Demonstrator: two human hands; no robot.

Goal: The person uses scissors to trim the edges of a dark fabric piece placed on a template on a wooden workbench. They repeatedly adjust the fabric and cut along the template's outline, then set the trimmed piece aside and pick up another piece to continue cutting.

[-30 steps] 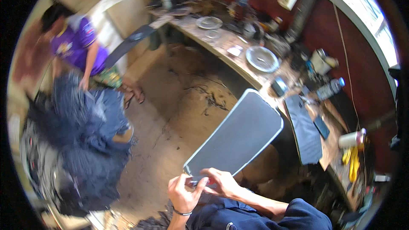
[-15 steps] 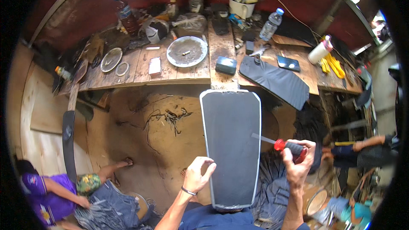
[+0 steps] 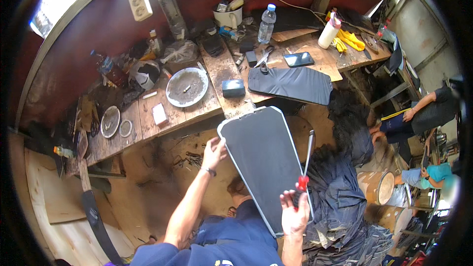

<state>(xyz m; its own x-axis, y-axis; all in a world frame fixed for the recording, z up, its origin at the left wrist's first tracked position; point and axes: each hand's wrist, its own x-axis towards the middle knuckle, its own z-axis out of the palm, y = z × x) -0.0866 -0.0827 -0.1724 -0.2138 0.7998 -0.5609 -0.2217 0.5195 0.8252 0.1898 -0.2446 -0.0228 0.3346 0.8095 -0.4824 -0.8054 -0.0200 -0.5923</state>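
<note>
A long dark panel with a pale rim and tapering shape slants from the bench edge down to my lap. My left hand, a dark band on its wrist, holds the panel's left edge near its upper corner. Over the panel's lower right edge, my right hand holds a screwdriver by its red and black handle. The screwdriver's metal shaft points up, its tip apart from the panel. Part of the handle is hidden by my fingers.
On the wooden bench lie a second dark panel, scissors, a phone and an ash-filled plate. Dark cloth is heaped at my right. A co-worker is at the far right.
My view has turned, and the panel now slants. My left hand has moved up its left edge. My right hand has come closer to the panel, turning the screwdriver from pointing left to pointing up.
</note>
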